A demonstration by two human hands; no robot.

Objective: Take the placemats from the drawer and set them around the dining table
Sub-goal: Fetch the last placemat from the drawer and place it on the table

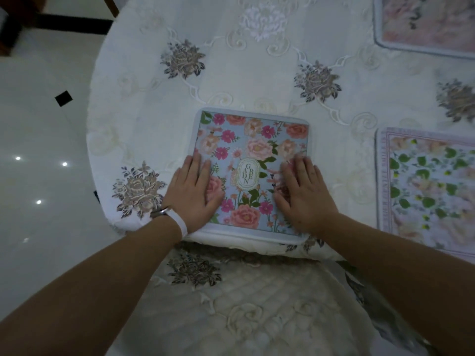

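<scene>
A blue floral placemat (253, 140) with pink roses and an oval label lies flat at the near edge of the round dining table (257, 73), which wears a white embroidered cloth. My left hand (191, 191) rests palm down on the mat's left side, fingers apart. My right hand (304, 192) presses flat on its right side in the same way. A second placemat (426, 191) with a lilac border and green leaves lies to the right. A third, pinkish placemat (426, 21) lies at the far right corner, partly cut off.
A chair (257, 317) with a cream quilted, embroidered cover stands under the table edge right below me. Shiny white floor tiles (38, 176) spread to the left. Dark wooden furniture legs (15, 24) show at the top left.
</scene>
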